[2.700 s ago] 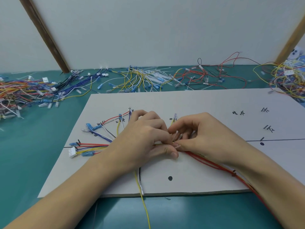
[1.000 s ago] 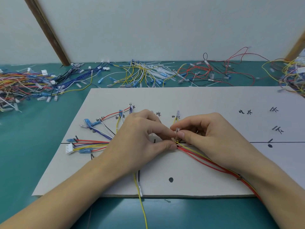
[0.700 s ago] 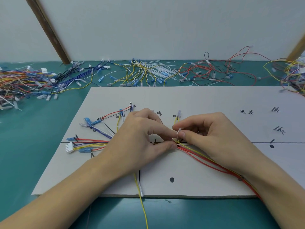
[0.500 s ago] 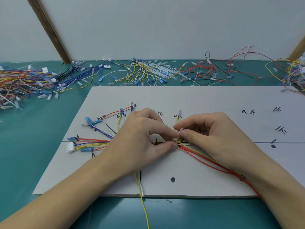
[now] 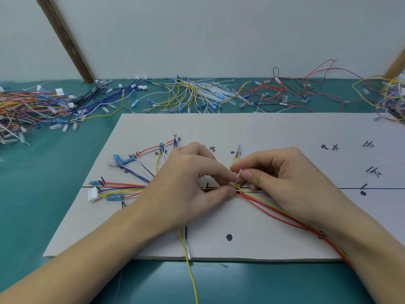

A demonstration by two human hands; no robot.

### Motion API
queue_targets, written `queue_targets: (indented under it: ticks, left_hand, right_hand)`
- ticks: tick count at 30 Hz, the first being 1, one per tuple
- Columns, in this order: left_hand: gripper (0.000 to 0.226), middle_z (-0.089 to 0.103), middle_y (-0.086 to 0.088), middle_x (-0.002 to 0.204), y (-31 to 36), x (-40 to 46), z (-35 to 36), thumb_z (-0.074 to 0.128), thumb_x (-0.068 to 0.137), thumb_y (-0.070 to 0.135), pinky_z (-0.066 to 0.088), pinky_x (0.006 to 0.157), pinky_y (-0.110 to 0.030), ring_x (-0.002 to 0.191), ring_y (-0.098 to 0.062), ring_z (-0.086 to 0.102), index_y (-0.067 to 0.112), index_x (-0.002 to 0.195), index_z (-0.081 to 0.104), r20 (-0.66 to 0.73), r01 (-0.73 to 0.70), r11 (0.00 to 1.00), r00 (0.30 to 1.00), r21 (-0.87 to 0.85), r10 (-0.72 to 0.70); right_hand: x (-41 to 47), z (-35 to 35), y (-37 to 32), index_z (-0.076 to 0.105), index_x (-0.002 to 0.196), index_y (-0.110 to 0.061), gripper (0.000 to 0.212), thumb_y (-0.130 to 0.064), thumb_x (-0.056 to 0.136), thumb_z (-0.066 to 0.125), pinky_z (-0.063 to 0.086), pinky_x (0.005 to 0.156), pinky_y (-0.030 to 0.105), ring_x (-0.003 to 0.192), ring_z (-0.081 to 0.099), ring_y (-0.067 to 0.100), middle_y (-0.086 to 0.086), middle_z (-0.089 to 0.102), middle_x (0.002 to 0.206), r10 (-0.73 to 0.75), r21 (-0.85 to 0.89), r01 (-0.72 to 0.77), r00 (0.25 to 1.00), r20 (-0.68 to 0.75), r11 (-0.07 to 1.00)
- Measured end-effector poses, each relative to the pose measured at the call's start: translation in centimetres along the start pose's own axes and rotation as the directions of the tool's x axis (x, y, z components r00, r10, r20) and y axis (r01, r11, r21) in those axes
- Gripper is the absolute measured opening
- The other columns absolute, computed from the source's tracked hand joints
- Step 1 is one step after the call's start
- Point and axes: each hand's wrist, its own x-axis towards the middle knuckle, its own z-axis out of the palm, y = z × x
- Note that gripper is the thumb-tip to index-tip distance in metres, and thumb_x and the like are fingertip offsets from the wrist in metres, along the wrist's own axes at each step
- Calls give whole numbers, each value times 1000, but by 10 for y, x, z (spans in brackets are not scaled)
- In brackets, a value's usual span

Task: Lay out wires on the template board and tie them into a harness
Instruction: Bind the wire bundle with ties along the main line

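Observation:
The white template board lies on the teal table, marked with black lines, dots and labels. A wire bundle of red and yellow strands runs from the board's middle toward the lower right; its left ends fan out to blue terminals and a white connector. My left hand pinches the bundle at the black line. Touching it, my right hand holds a small translucent cable tie between thumb and forefinger right at the bundle. One yellow wire hangs off the board's front edge.
Heaps of loose wires lie along the back of the table: mixed colours at the left, yellow wires and white cable ties in the middle, red and black wires at the right. A brown wooden strut leans against the wall.
The right thumb and forefinger have lifted the cable tie's end up off the bundle. Both hands stay at the same spot on the black line; the view has shifted slightly.

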Motion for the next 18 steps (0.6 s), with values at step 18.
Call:
queue_targets:
  ticks: [18]
  left_hand:
    - [19, 69, 13, 77, -3, 0, 2, 87, 81, 21, 51, 80, -32, 92, -11, 60, 34, 95, 84, -6, -14, 1000, 1000, -20, 14]
  right_hand:
    - [-3, -1, -3, 81, 96, -24, 15, -14, 95, 71, 58, 84, 42, 86, 75, 22, -4, 80, 87, 43, 39, -44, 999, 34, 998]
